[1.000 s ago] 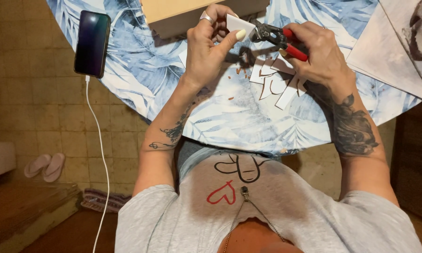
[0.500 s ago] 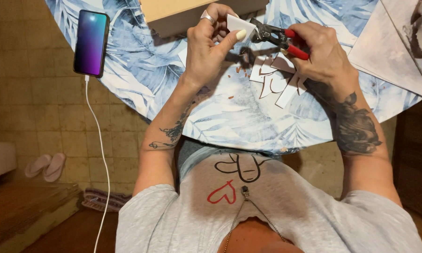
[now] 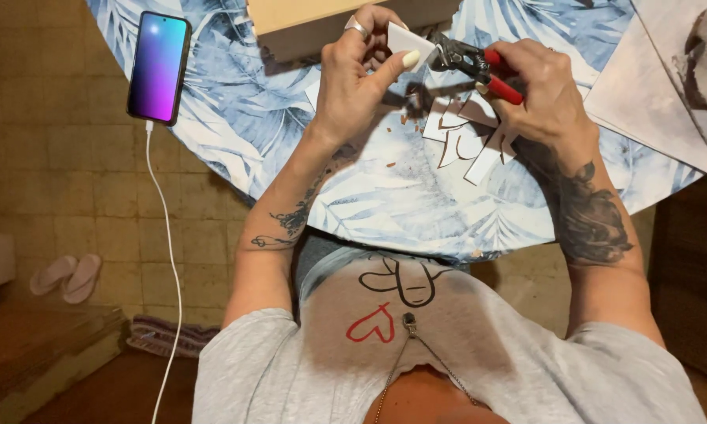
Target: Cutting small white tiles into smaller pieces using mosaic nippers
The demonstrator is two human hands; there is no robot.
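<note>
We pinch a white tile piece in our left hand so our right hand, closed on red-handled nippers, can bite its edge (cut pieces lie below).

The bench has a cloth with blue and white leaf pattern. The tile in the left hand is white, and the nails of this hand are pale cream. The pliers in the right hand have red handles and dark metal head. The pieces on the cloth are white. The phone shows a screen going from blue to purple, with a white cable. The box is tan. The shirt is grey with a red heart and black lines. The floor is brownish tiles, with pale pink sandals.
</note>
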